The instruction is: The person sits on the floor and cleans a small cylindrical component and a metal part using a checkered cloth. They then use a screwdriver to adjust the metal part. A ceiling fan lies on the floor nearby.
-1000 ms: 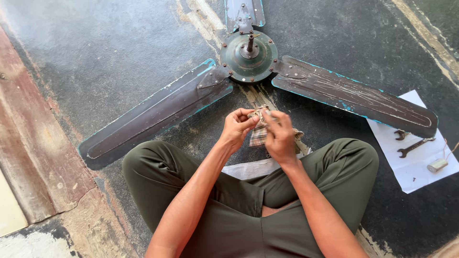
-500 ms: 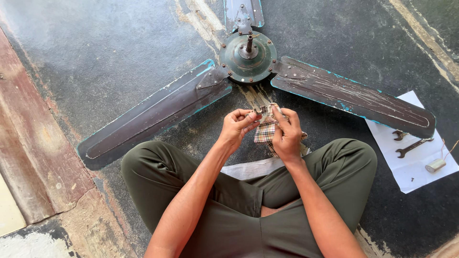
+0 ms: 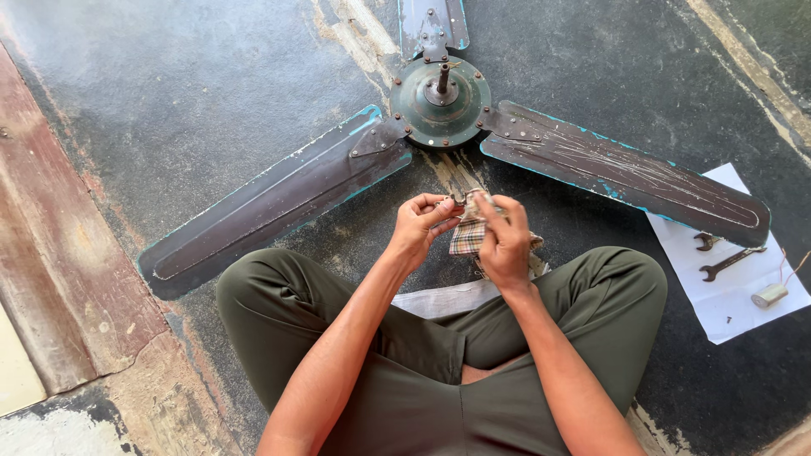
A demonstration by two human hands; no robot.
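I sit cross-legged on a dark floor before an old ceiling fan (image 3: 439,101) lying flat, its motor hub and shaft facing up and its worn blades spread left, right and away. My left hand (image 3: 418,226) pinches a small part that I cannot make out. My right hand (image 3: 504,241) grips a checked cloth (image 3: 467,237) and presses it against that part. Both hands meet just in front of the hub, above the floor.
A white paper sheet (image 3: 726,279) lies at the right with two small spanners (image 3: 726,263) and a pale cylindrical part (image 3: 769,295) with a thin wire. A grey cloth (image 3: 448,297) lies between my knees. A reddish raised strip (image 3: 59,270) runs along the left.
My hands have stayed together at the same spot; the right hand's fingers have shifted over the cloth, working it around the small part. The fan has not moved.
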